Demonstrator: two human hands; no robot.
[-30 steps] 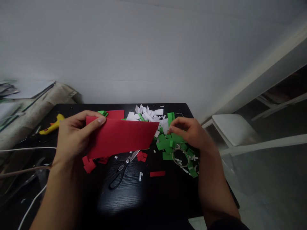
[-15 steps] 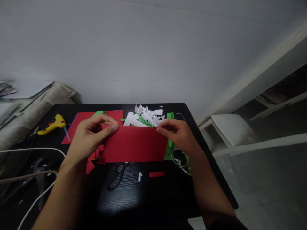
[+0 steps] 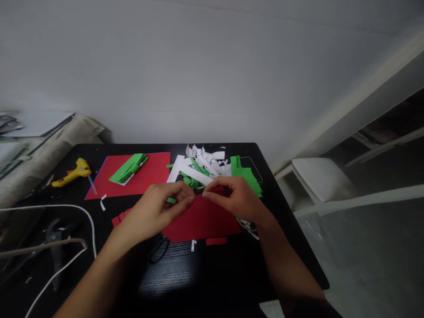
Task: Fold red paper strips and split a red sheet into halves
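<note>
Between my hands is a sheet of red paper (image 3: 202, 221), tilted above the black table. My left hand (image 3: 168, 205) pinches its upper edge between thumb and fingers. Close beside it, my right hand (image 3: 233, 196) pinches the same edge a little to the right. Partly under the sheet lie black-handled scissors (image 3: 159, 251), with only a handle loop showing. A red paper strip (image 3: 217, 241) pokes out below the sheet's lower edge. Folded red paper pieces (image 3: 119, 217) show left of my left hand, partly hidden by it.
White paper scraps (image 3: 207, 157) and green paper (image 3: 249, 176) lie at the back. A green paper bundle (image 3: 129, 169) rests on another red sheet (image 3: 155, 170). The yellow glue gun (image 3: 73, 173) and a white cable (image 3: 66, 206) are left; a white stool (image 3: 323, 179) stands right.
My hands have come closer together along the red sheet's edge and moved lower. The sheet now tilts, with its upper edge no longer stretched straight between them.
</note>
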